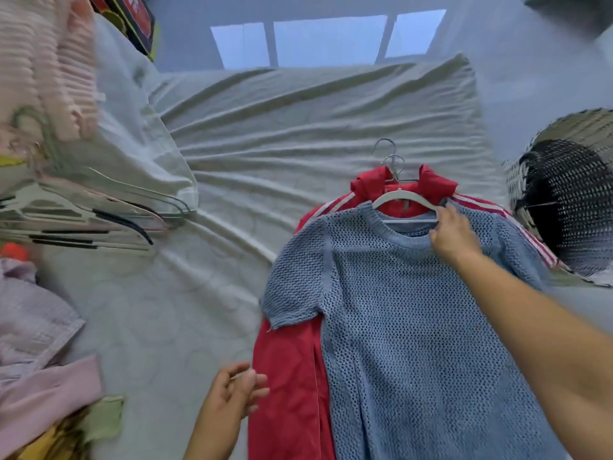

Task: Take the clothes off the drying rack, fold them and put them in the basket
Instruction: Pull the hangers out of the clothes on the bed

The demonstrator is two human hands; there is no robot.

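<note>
Our right hand [454,232] is clamped on the white hanger [403,196] at the neckline of the blue knit top [414,327]. The top lies flat on the red jacket [288,376] at the bed's [298,127] 4 o'clock side. Our left hand [235,390] hovers at 6 o'clock with its fingers loosely curled; we cannot tell if it pinches anything.

The open mesh could snag on the hanger's arm as it is drawn out through the collar. The two hooks sit close together, so the jacket's hanger might drag along.

The top's long axis runs 12 to 6, collar and hook toward 12. The basket [577,126] waits at 3 o'clock.
</note>
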